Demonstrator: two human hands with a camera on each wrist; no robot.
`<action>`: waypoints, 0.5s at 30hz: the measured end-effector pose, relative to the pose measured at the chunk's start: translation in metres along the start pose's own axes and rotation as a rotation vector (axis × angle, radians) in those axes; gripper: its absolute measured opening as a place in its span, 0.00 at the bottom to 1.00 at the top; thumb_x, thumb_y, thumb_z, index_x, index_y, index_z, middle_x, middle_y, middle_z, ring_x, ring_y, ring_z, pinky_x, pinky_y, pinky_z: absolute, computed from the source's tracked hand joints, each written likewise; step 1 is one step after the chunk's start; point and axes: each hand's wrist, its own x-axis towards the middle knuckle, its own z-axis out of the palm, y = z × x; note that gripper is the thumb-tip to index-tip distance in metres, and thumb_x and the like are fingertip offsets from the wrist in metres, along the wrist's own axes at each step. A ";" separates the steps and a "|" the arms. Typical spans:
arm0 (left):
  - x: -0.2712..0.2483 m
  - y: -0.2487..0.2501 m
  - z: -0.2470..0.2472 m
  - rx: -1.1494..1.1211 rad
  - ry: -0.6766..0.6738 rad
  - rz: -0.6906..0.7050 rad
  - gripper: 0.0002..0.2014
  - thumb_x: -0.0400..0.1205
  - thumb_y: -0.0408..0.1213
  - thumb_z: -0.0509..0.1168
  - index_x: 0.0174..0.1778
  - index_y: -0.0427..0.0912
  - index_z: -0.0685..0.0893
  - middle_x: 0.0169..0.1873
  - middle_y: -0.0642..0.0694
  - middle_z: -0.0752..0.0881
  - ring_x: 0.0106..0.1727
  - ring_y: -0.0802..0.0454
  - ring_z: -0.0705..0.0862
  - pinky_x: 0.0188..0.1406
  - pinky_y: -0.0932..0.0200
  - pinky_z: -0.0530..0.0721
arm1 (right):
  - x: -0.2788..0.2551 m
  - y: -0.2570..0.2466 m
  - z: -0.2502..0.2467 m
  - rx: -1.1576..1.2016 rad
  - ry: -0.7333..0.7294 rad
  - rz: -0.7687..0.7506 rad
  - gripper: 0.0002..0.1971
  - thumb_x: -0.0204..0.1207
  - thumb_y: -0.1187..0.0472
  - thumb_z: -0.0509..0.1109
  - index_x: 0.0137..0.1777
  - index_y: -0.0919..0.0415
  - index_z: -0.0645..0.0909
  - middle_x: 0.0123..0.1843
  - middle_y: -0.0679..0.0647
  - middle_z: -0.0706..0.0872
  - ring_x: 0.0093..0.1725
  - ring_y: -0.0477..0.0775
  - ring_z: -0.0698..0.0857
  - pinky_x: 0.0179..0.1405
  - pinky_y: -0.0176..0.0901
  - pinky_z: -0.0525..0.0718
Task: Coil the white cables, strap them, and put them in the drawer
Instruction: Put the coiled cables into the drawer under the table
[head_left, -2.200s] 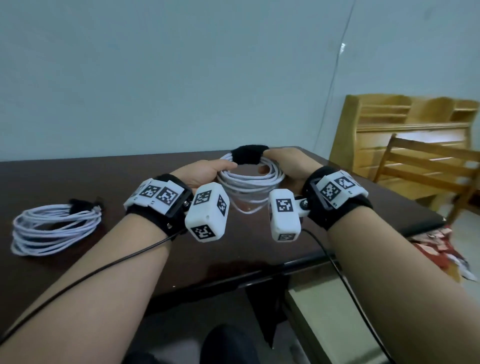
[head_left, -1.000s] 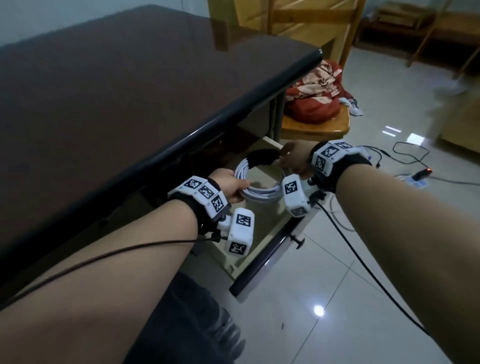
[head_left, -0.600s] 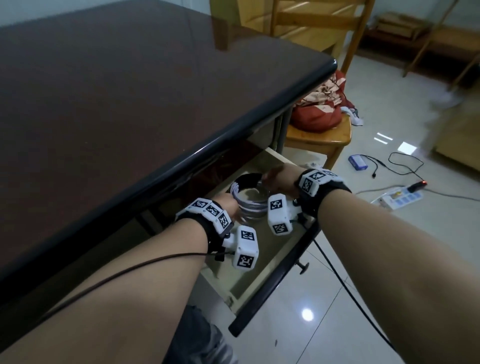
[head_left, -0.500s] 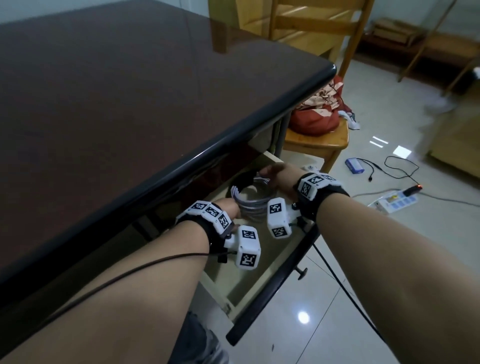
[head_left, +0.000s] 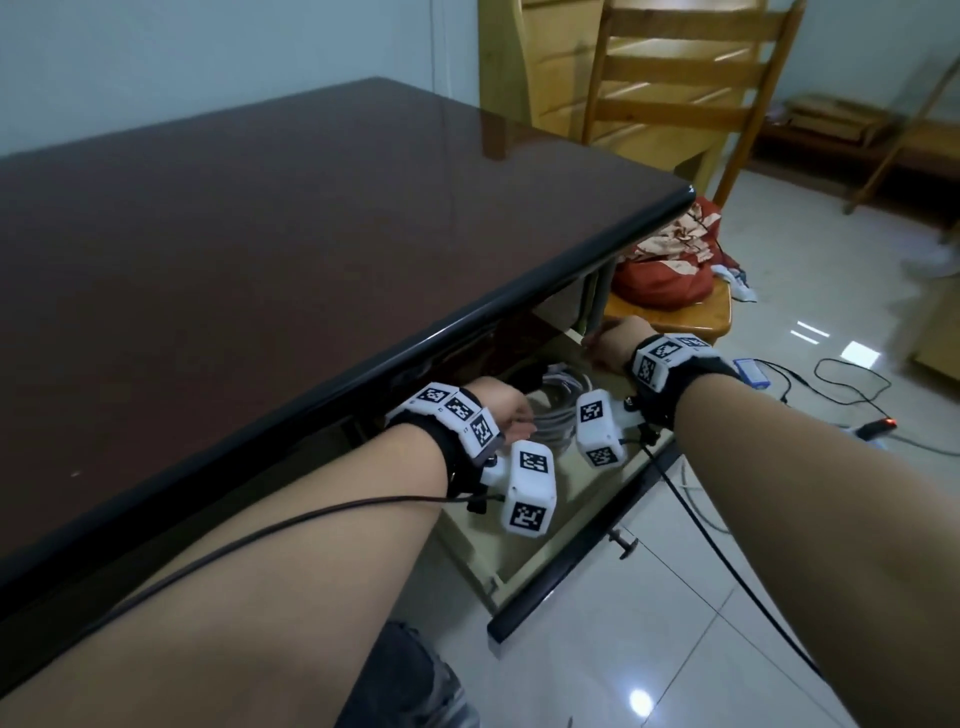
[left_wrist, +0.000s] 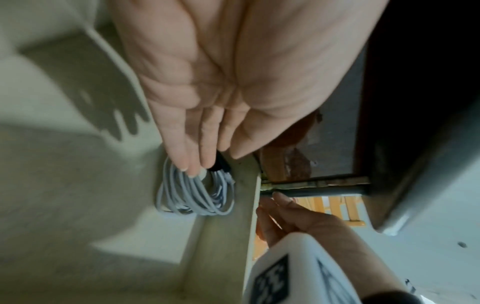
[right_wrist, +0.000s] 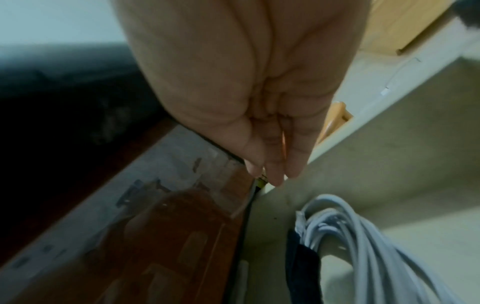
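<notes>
The coiled white cable (left_wrist: 194, 195) with its black strap (right_wrist: 303, 267) lies in the open drawer (head_left: 561, 519), against its far wall. Your left hand (left_wrist: 221, 92) hangs over it, fingers straight and holding nothing; your right hand (right_wrist: 259, 113) is likewise empty, fingertips at the drawer's far corner. Lift both straight out so no loop snags.

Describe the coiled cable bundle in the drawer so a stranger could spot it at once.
Start at the dark brown glossy table and look under its near edge, where a pale cream drawer is pulled out. Near the drawer's back lies a bundle of white cable wound into loops, between the two hands. A black strap wrapped around one side marks it out.
</notes>
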 end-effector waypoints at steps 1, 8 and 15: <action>-0.011 0.001 0.002 -0.027 -0.010 0.044 0.14 0.86 0.26 0.55 0.33 0.34 0.72 0.34 0.42 0.77 0.37 0.48 0.81 0.48 0.56 0.82 | -0.009 -0.003 -0.005 -0.016 -0.010 -0.004 0.15 0.72 0.68 0.69 0.59 0.69 0.83 0.52 0.63 0.87 0.47 0.61 0.86 0.51 0.51 0.87; -0.093 0.009 0.003 -0.040 -0.124 0.155 0.12 0.87 0.31 0.56 0.36 0.36 0.74 0.35 0.46 0.77 0.36 0.52 0.79 0.33 0.65 0.81 | -0.104 -0.039 -0.039 -0.090 -0.175 -0.087 0.16 0.73 0.66 0.71 0.61 0.68 0.81 0.48 0.58 0.86 0.38 0.54 0.86 0.29 0.41 0.87; -0.196 0.023 -0.049 -0.036 -0.029 0.381 0.08 0.86 0.33 0.59 0.43 0.35 0.79 0.40 0.43 0.82 0.41 0.50 0.83 0.44 0.54 0.84 | -0.215 -0.119 -0.036 -0.236 -0.294 -0.279 0.07 0.78 0.64 0.68 0.47 0.69 0.83 0.33 0.57 0.90 0.29 0.57 0.86 0.16 0.32 0.76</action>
